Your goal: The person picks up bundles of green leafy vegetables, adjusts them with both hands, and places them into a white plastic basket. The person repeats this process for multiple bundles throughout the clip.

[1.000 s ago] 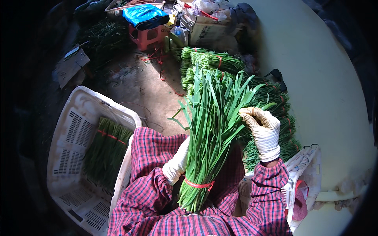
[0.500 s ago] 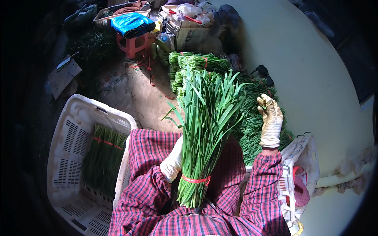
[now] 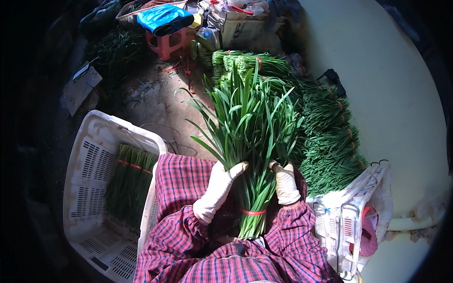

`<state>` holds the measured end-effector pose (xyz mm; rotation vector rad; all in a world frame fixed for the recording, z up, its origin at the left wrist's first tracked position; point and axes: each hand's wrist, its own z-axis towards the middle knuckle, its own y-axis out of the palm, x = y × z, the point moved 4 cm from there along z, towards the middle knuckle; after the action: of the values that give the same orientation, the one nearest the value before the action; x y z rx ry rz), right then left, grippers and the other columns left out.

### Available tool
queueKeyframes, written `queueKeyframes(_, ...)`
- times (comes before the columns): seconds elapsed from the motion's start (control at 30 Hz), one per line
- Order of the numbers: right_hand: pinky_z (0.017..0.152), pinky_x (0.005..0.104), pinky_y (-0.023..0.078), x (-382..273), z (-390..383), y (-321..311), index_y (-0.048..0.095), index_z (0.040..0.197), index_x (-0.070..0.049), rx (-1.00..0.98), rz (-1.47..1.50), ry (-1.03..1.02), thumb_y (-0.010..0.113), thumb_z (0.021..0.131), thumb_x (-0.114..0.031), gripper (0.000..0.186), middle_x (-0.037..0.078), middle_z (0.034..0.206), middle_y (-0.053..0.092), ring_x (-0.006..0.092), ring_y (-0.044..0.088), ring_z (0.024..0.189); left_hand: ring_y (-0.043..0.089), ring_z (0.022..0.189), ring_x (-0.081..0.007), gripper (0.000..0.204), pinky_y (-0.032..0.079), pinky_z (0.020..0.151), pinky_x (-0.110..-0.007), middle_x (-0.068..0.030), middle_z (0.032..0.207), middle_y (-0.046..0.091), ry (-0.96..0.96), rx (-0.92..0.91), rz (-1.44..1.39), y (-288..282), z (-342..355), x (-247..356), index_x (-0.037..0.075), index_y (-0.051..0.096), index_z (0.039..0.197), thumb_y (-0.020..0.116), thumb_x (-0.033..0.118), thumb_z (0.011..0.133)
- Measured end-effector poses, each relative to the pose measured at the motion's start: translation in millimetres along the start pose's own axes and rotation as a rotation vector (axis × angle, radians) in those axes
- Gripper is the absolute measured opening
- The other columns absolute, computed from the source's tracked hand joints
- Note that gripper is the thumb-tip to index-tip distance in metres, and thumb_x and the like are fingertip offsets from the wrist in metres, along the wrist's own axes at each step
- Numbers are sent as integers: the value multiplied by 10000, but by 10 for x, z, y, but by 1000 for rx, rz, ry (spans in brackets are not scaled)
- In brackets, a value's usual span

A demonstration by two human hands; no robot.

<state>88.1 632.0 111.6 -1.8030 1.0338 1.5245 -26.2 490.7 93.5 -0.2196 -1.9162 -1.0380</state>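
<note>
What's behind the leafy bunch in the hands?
Behind the leafy bunch, red-banded green bundles show beyond its top and right, floor to its left; whatever its leaves cover can't be seen.

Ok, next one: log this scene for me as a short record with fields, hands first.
Left hand: white-gloved, gripping the left side of the leaves, fingers partly hidden
Right hand: gloved, at the right side of the leaves, fingers mostly hidden
Held item: green bundle, leaf tips pointing away from the person
Tie: red band around the lower stalks
Left side: white crate holding a banded bundle
Right side: stacked greens with red ties
Background: red stool, blue item on top
</note>
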Motion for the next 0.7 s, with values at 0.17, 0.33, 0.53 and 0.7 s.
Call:
queueKeyframes(0.17,778,256,492,6,-65,-150,676,994,-17,69,146,54,731,808,-68,201,26,919,687,107,639,821,620,871,-113,342,502,802,-278,-24,1004,660,-130,50,-244,-36,57,-39,28,599,1129,711,188,849)
queueKeyframes(0.33,782,261,502,-43,-180,53,643,1081,-20,5,-35,-12,746,832,-106,283,18,964,681,93,623,827,612,924,-110,379,496,816,-269,-20,1073,642,-135,-71,-123,30,81,-3,33,585,1173,707,204,857)
queueKeyframes(0.53,790,270,495,-136,-65,194,567,1165,-8,-11,-160,-70,758,827,-130,407,34,987,662,114,607,844,633,881,-119,378,510,801,-273,-25,1030,665,-193,-94,-108,15,42,-13,31,598,1166,717,204,852)
queueKeyframes(0.7,724,249,497,-83,-103,-10,656,979,-20,109,41,20,731,819,-85,189,22,883,676,101,624,757,647,846,-117,330,524,787,-277,-26,977,681,-177,7,-215,-34,33,-64,25,634,1107,730,193,840)
